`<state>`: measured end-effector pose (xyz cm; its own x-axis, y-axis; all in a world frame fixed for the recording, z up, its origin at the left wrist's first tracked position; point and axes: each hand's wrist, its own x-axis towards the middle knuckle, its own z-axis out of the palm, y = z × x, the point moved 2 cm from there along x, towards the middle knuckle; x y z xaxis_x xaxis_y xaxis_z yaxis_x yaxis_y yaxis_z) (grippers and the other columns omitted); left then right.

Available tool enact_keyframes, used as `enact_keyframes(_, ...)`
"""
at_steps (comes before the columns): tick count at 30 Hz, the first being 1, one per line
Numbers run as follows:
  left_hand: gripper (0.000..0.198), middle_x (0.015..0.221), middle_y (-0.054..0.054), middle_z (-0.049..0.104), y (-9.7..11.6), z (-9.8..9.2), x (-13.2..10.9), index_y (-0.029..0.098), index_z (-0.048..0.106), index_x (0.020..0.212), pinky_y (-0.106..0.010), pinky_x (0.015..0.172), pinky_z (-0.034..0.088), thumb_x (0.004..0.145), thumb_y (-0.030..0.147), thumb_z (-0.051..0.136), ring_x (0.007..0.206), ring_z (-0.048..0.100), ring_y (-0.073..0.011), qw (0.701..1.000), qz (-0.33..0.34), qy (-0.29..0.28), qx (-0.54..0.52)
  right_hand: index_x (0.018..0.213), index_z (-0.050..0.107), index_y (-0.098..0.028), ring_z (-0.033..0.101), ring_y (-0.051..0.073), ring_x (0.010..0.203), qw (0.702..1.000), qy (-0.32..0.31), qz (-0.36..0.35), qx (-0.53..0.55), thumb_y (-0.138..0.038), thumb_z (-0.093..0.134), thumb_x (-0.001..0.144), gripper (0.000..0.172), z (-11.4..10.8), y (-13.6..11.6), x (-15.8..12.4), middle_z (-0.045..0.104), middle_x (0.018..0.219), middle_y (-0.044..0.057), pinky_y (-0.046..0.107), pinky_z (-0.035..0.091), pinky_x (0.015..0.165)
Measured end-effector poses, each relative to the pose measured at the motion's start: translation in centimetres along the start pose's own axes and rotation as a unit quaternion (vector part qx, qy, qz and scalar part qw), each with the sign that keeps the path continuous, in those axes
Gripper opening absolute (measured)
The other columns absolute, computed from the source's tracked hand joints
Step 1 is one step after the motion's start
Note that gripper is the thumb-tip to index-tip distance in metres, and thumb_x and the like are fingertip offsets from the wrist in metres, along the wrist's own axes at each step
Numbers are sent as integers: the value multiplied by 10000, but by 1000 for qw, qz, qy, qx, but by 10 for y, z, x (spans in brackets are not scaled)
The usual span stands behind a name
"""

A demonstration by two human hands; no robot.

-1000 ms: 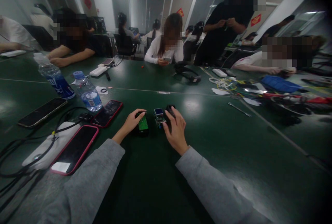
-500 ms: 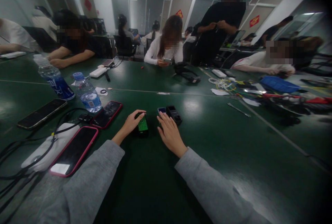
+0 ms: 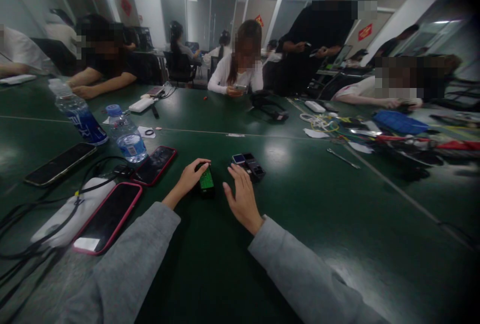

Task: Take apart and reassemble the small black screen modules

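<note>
My left hand [image 3: 192, 176] is closed around the far left side of a small black case with a green circuit board [image 3: 206, 179] facing up, which rests on the dark green table. My right hand [image 3: 242, 196] has its fingers apart and holds nothing. Its fingertips are close to a small device with a pale-edged screen [image 3: 238, 159], which they partly cover; I cannot tell whether they touch it. Against the right side of that device lies a black casing [image 3: 255, 166] with openings in it.
To the left are two bottles [image 3: 129, 139], several phones [image 3: 108, 219], a white power strip [image 3: 71, 214] and black cables. At right lie a metal wrench-like tool [image 3: 343, 159], tangled wires [image 3: 320, 121] and a blue bundle [image 3: 401, 121]. People sit across the table; one person stands.
My right hand has drawn back slightly toward me, uncovering more of the screen device. That device and the black casing now sit slightly turned. My left hand stays on the circuit-board case.
</note>
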<state>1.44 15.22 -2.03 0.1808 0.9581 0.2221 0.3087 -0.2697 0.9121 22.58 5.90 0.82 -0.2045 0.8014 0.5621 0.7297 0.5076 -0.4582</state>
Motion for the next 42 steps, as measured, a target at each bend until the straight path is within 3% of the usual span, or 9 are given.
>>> enact_keyframes(4,311,1234,-72,736,5,0,-2,236,720,1180,-436,1078,491,989,432,573,1189,664,-260,1000,13,23,10,1619,308,-136,392,326,1499,997,-55,22,57,-565,598,994,811,26,-25,-5,428,1589,205,558,400,1220)
enact_keyframes(8,320,1205,-80,729,12,-1,-5,214,698,1176,-407,1052,497,998,431,544,1150,671,-245,998,24,59,-6,1616,293,-98,427,372,1466,993,-71,64,75,-504,803,851,1005,45,-29,1,441,1562,246,570,409,1205)
enact_keyframes(15,368,1210,-99,722,13,1,-6,193,671,1210,-399,1048,512,980,461,569,1150,676,-239,994,23,92,-49,1500,475,-180,575,275,1313,988,-32,102,115,-212,677,879,654,40,-20,4,597,1390,139,472,508,1132)
enact_keyframes(19,405,1266,-119,711,10,2,-5,180,670,1248,-433,1063,521,962,460,606,1164,683,-250,996,11,58,-69,1510,458,-214,580,264,1287,988,-14,121,94,-95,570,851,679,31,-18,4,498,1422,136,454,546,1100)
enact_keyframes(22,387,1291,-126,709,7,2,-4,177,686,1243,-461,1087,513,947,420,635,1181,683,-258,998,10,32,-60,1502,466,-251,531,311,1332,994,-9,105,42,-36,495,823,712,27,-18,3,402,1472,150,539,537,1096)
enact_keyframes(26,332,1260,-123,733,5,0,-2,172,715,1197,-481,1103,508,915,338,660,1167,698,-260,998,13,20,-53,1503,437,-195,429,398,1408,997,-41,58,-25,-72,554,819,705,31,-23,0,355,1498,212,626,486,1110)
enact_keyframes(31,321,1254,-123,744,3,1,0,174,731,1185,-499,1087,525,896,302,675,1150,712,-271,998,0,7,-69,1498,413,-210,424,413,1415,997,-42,64,5,-390,721,887,708,34,-23,-1,316,1538,209,637,481,1118)
enact_keyframes(36,326,1222,-119,752,6,1,-3,178,734,1187,-500,1079,531,895,318,701,1127,717,-263,998,16,-11,-62,1430,491,-187,560,315,1293,994,1,103,26,-228,493,996,436,30,-17,3,485,1401,179,540,557,1056)
enact_keyframes(42,246,1236,-91,736,11,-1,-5,224,774,1109,-489,1106,512,888,192,673,1166,687,-250,997,71,-11,25,1444,529,-177,449,339,1420,995,-33,27,-89,-49,392,946,533,23,-20,6,473,1507,177,586,450,1148)
